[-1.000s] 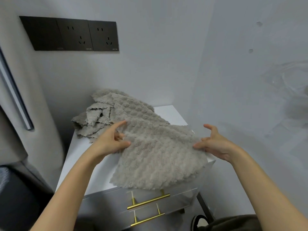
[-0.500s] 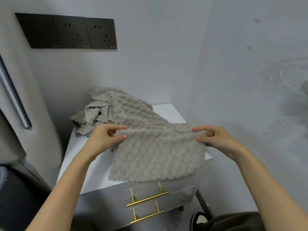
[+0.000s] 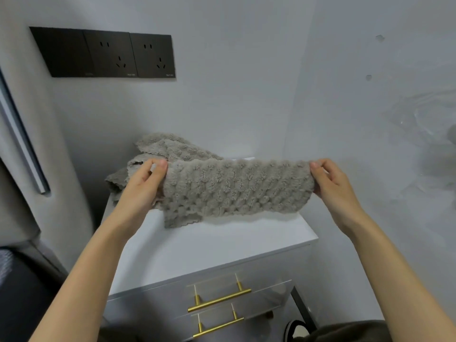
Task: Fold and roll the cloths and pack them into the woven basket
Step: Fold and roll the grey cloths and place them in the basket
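A fluffy grey cloth (image 3: 234, 188) is stretched between my two hands above the white cabinet top (image 3: 209, 245). My left hand (image 3: 143, 186) pinches its upper left corner and my right hand (image 3: 330, 181) pinches its upper right corner. The cloth looks doubled over, and its lower left edge touches the cabinet top. Behind it, at the back left of the cabinet, lies a pile of more grey cloths (image 3: 162, 149). No woven basket is in view.
The cabinet stands in a corner between two pale walls, with gold drawer handles (image 3: 219, 301) on its front. A black socket panel (image 3: 103, 53) is on the wall above. A dark seat (image 3: 22, 292) is at the lower left.
Both hands took hold of the cloth's far corners and lifted it off the cabinet. The cloth now hangs stretched and shorter, no longer draped over the front edge.
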Demonstrator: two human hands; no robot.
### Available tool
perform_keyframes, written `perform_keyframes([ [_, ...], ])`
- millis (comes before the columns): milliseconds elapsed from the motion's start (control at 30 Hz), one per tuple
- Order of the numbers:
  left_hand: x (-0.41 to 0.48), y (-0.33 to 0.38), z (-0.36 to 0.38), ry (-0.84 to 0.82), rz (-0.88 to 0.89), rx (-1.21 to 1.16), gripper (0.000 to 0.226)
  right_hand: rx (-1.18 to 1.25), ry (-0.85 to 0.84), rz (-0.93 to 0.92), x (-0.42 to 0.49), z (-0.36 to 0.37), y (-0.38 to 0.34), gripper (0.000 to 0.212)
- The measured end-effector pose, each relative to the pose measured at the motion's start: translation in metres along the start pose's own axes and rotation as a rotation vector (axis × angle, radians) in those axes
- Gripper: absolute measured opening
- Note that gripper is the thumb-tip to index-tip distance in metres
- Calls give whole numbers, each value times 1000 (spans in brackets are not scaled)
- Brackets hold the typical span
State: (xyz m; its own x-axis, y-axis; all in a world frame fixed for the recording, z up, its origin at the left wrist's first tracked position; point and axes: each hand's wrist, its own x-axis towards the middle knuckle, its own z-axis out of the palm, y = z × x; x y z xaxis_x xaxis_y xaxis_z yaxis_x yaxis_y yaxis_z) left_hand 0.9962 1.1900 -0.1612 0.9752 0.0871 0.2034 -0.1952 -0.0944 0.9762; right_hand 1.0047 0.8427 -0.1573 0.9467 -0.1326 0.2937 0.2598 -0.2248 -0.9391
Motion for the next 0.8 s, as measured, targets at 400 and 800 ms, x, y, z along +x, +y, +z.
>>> perform_keyframes([
  [400, 18, -48, 29, 109, 23, 743, 22, -464, 34, 224, 13, 24, 60, 21],
  [800, 6, -64, 11, -79, -176, 963, 39, -929, -189, 385, 1, 14, 50, 57],
])
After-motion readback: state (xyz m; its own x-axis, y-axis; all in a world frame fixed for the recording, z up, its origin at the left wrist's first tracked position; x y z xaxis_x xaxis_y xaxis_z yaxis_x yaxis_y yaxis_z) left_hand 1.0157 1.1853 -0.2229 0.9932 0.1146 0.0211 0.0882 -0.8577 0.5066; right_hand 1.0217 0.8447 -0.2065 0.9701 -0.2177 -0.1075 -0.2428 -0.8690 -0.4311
